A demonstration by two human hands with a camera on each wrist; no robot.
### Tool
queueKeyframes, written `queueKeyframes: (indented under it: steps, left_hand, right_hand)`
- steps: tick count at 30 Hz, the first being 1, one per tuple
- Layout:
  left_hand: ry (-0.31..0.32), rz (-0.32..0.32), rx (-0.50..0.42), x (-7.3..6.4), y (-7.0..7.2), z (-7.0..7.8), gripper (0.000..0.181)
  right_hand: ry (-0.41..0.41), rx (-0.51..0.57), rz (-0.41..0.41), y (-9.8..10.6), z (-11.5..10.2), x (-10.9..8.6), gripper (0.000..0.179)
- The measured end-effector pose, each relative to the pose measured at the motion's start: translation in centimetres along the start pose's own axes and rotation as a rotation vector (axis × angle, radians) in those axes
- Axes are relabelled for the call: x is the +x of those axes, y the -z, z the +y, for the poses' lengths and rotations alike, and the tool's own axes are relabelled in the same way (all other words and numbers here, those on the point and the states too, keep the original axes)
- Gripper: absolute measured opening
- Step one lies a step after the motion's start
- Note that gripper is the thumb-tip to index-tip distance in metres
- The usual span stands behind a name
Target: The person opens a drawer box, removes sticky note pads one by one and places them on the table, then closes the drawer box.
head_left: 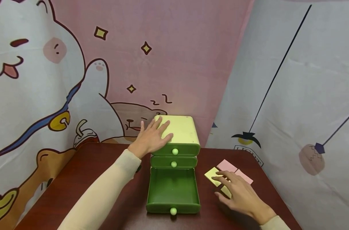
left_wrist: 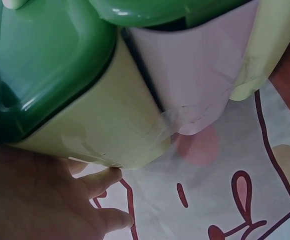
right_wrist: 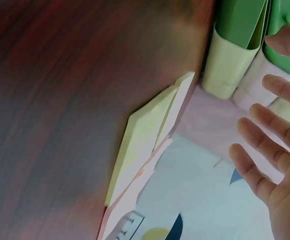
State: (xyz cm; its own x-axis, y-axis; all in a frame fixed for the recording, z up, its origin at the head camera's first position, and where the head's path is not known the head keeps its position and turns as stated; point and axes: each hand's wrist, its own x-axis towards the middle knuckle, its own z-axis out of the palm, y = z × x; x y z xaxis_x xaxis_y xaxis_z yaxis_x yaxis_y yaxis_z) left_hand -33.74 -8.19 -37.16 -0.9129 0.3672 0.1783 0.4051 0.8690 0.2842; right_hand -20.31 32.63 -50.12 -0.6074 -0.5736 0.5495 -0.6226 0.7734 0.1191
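Note:
A small drawer cabinet (head_left: 181, 129) has a pale yellow top and green drawer fronts with round knobs. Its bottom drawer (head_left: 174, 188) is pulled out, and nothing lies inside. My left hand (head_left: 151, 137) rests on the left part of the top, fingers spread; the left wrist view shows its fingertips along the cabinet's pale side (left_wrist: 105, 120). To the right lie two yellow square pads of paper, one nearer the cabinet (head_left: 211, 175) and one partly hidden (head_left: 225, 191), and two pink ones (head_left: 227, 165), (head_left: 245, 176). Over them hovers my right hand (head_left: 240, 195), fingers extended, holding nothing.
The cabinet stands near the back of a dark red-brown table (head_left: 111, 179). A printed cloth (head_left: 186, 57) with cartoon animals hangs behind and around it. A small dark thing (head_left: 138, 168) shows partly behind my left wrist.

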Motion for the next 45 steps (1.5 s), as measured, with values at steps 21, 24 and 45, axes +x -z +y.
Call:
queueKeyframes:
  steps: [21, 24, 45]
  left_hand:
    - [0.001, -0.02, -0.016, 0.1, 0.3, 0.0, 0.083]
    - [-0.001, -0.02, -0.014, 0.0, 0.4, 0.1, 0.083]
    - [-0.008, -0.018, 0.002, -0.1, 0.6, 0.1, 0.084]
  right_hand:
    - [0.133, 0.114, -0.026, -0.1, -4.9, 4.0, 0.058]
    - [0.185, 0.151, -0.03, -0.2, -5.7, 4.6, 0.055]
    - [0.559, 0.131, 0.019, -2.3, -10.0, 7.5, 0.063]
